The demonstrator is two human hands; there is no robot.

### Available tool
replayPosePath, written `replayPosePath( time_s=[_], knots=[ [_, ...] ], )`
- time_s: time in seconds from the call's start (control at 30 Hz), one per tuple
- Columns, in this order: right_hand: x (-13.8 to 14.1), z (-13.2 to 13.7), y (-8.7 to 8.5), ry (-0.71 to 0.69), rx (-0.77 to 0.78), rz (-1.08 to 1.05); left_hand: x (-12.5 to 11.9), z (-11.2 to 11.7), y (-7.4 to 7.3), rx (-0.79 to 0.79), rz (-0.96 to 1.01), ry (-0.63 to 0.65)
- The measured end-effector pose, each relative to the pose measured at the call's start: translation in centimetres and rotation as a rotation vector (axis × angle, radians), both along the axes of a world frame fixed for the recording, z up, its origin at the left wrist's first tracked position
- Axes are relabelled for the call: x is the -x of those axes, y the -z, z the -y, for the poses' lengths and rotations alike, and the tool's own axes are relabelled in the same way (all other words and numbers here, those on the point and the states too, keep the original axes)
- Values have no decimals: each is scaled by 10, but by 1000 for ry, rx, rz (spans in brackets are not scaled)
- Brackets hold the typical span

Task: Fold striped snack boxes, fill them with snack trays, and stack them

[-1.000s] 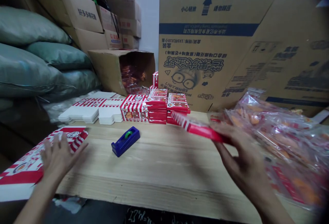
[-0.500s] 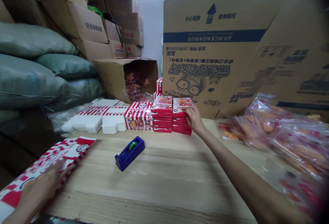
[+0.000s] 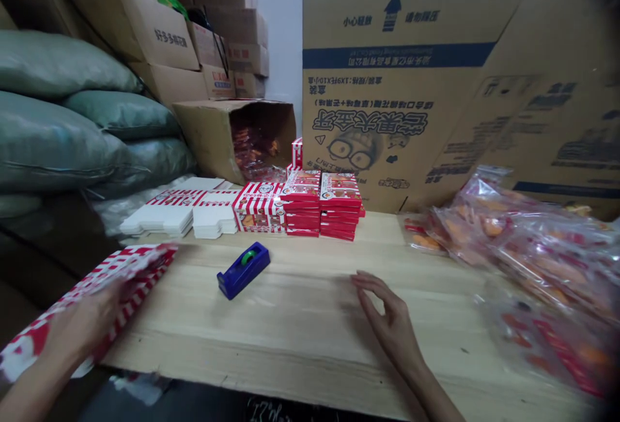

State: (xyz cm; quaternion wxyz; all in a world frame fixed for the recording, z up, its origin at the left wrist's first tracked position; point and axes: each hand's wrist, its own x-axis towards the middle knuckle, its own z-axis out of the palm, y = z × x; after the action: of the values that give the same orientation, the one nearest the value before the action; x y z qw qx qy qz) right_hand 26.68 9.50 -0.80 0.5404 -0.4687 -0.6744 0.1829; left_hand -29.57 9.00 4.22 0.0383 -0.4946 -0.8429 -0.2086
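My left hand (image 3: 80, 331) rests at the table's near left corner on a flat red-and-white striped carton blank (image 3: 130, 267); motion blur smears its fingers. My right hand (image 3: 387, 318) hovers over the bare wooden table (image 3: 310, 325), fingers spread and holding nothing. Behind it at the back stand stacks of filled red boxes (image 3: 339, 205). A blue tape dispenser (image 3: 243, 269) lies between my hands.
Flat white carton blanks (image 3: 179, 218) are piled at the back left. Clear bags of orange snacks (image 3: 527, 247) cover the right side. A big printed cardboard box (image 3: 436, 86) stands behind, an open box (image 3: 232, 137) lies on its side, and green sacks (image 3: 72, 125) are stacked left.
My right hand carried a red box to the stack at the back, left it there, and has drawn back over the table with nothing in it. My left hand stayed on the striped blank.
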Motion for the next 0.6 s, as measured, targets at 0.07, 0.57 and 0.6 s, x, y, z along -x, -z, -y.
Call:
replayPosePath(
  time_s=[0.07, 0.57, 0.6],
  knots=[
    [-3, 31, 6, 3, 149, -105, -24, 16, -25, -81, -31, -147],
    [35, 125, 13, -303, 754, -545, -311, 90, 29, -307, 536, 831],
    [31, 128, 16, -302, 753, -505, -309, 83, 24, -305, 407, 893]
  ],
)
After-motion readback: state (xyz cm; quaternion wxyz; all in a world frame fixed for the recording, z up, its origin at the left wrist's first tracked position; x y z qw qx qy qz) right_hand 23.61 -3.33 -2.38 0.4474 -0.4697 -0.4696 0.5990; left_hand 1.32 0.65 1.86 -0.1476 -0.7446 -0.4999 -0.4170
